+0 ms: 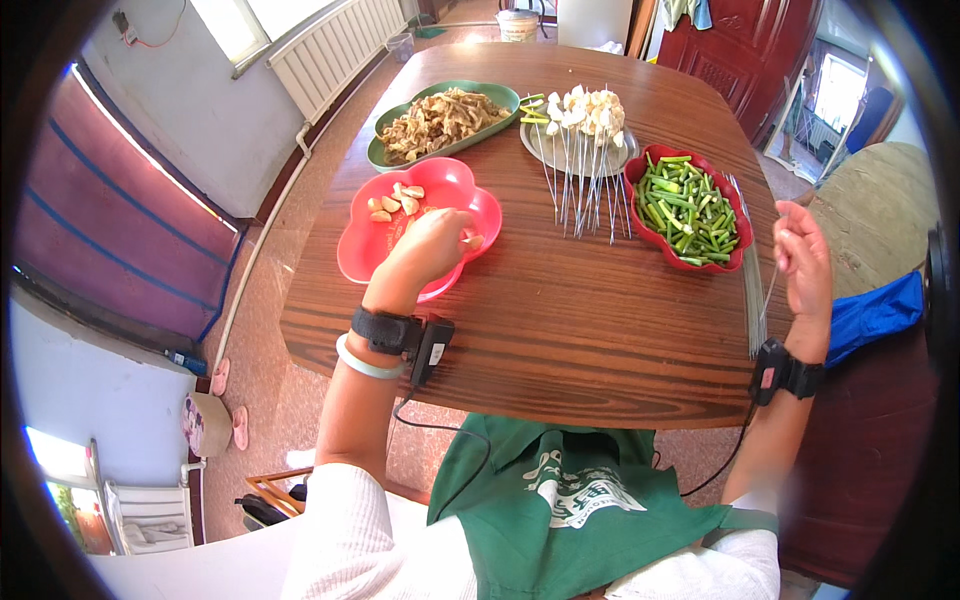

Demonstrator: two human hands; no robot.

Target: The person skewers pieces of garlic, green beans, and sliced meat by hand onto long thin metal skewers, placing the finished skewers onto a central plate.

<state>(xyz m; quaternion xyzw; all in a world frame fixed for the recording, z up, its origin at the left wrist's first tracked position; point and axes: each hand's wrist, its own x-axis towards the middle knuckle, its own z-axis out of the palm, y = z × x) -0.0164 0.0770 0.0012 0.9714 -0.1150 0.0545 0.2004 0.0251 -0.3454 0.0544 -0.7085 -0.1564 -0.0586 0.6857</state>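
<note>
My left hand (431, 241) is over the pink flower-shaped tray (360, 251), its fingers closed on a garlic clove (472, 242). Several peeled garlic cloves (395, 201) lie at the tray's far left. At the table's right edge, my right hand (804, 251) grips a thin metal skewer (770, 289), which slants down past the wrist. Beside it lies a bundle of bare skewers (753, 300). Loaded skewers (581, 184) rest with their garlic-tipped ends (589, 112) on a round metal plate (534, 146), handles pointing toward me.
A red scalloped bowl (690, 264) of cut green garlic stems (686, 206) stands right of the plate. Behind the pink tray, a green dish (495, 91) holds sliced meat (442, 124). All stand on a wooden table (570, 322). Cables hang from both wrist devices (431, 351).
</note>
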